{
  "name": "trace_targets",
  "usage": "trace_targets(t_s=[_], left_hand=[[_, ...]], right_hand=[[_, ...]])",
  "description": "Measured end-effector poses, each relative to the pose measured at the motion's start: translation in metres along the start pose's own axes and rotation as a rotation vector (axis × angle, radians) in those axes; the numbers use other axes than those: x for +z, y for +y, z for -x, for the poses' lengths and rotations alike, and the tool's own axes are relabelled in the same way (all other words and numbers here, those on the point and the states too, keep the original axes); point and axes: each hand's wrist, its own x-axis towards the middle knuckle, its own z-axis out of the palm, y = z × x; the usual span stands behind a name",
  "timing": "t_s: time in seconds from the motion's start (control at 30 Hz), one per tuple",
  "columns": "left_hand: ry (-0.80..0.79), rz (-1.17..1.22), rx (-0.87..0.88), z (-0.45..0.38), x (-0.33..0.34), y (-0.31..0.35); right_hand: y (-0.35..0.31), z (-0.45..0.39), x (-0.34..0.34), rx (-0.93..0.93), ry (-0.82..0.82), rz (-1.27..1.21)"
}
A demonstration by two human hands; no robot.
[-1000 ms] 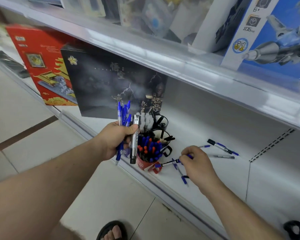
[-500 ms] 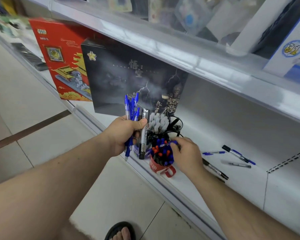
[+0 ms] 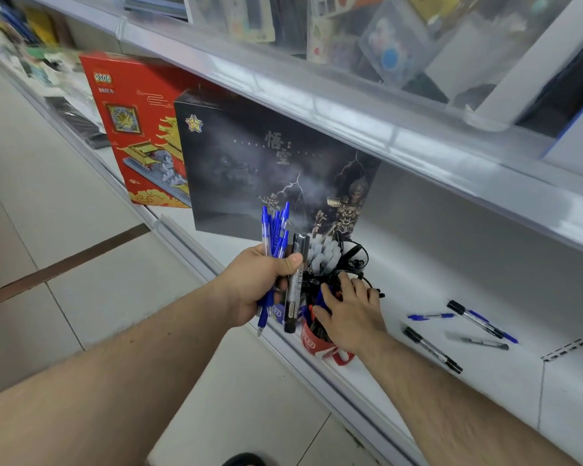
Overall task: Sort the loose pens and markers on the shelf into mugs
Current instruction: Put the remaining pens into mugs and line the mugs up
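While the left hand (image 3: 263, 284) grips a bundle of blue pens (image 3: 274, 230) and one black marker (image 3: 295, 280) just left of the mugs, the right hand (image 3: 349, 311) lies over the red mug (image 3: 317, 343) at the shelf's near edge, fingers spread on the pens inside; whether it pinches one is hard to tell. Right of that hand, loose pens (image 3: 431, 349) lie flat on the white shelf (image 3: 451, 264), well apart from it. Farther back stand a mug of white-capped pens (image 3: 323, 255) and a dark box (image 3: 266, 169).
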Motion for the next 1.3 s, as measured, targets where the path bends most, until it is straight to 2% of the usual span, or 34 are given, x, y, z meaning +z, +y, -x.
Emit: trace_targets(t_s=[0.1, 0.17, 0.2, 0.27, 0.33, 0.4, 0.5, 0.57, 0.67, 0.77, 0.97, 1.1, 1.2, 1.3], left_hand=[[-0.004, -0.009, -0.004, -0.002, 0.000, -0.002], [-0.007, -0.025, 0.000, -0.003, 0.001, -0.001], [-0.007, -0.039, 0.002, -0.003, 0.001, -0.001], [-0.007, -0.080, 0.003, -0.003, 0.001, -0.002], [-0.012, -0.146, 0.001, -0.003, 0.001, -0.003], [-0.030, -0.224, -0.003, -0.001, 0.004, -0.005], [-0.057, -0.281, -0.015, 0.002, 0.005, -0.006], [-0.032, -0.252, -0.041, 0.003, -0.001, -0.003], [0.108, -0.175, -0.050, 0.003, -0.020, 0.005], [0.179, -0.112, -0.026, 0.003, -0.028, 0.008], [0.160, -0.054, -0.030, 0.002, -0.022, 0.006], [0.084, -0.032, -0.041, 0.005, -0.017, 0.007], [0.021, -0.043, -0.054, 0.007, -0.015, 0.006], [-0.087, 0.029, -0.129, 0.008, -0.016, 0.006]], right_hand=[[0.002, 0.001, -0.012, -0.014, -0.092, 0.003], [-0.002, 0.003, -0.026, 0.005, -0.019, -0.128], [-0.005, 0.006, -0.037, 0.032, 0.092, -0.298], [-0.013, 0.017, -0.060, 0.113, 0.291, -0.805], [-0.023, 0.031, -0.084, 0.128, 0.300, -1.310], [-0.032, 0.041, -0.096, 0.041, 0.238, -1.433], [-0.046, 0.041, -0.094, -0.058, 0.278, -1.328], [-0.043, 0.036, -0.093, 0.018, 0.347, -1.334], [-0.023, 0.028, -0.097, 0.173, 0.524, -1.360], [-0.011, 0.019, -0.092, 0.183, 0.626, -1.157], [-0.031, -0.005, -0.067, 0.005, 0.588, -0.861], [-0.047, -0.029, -0.048, -0.044, 0.449, -0.704], [-0.054, -0.039, -0.039, -0.005, 0.348, -0.606], [-0.055, -0.042, -0.029, 0.030, 0.337, -0.440]])
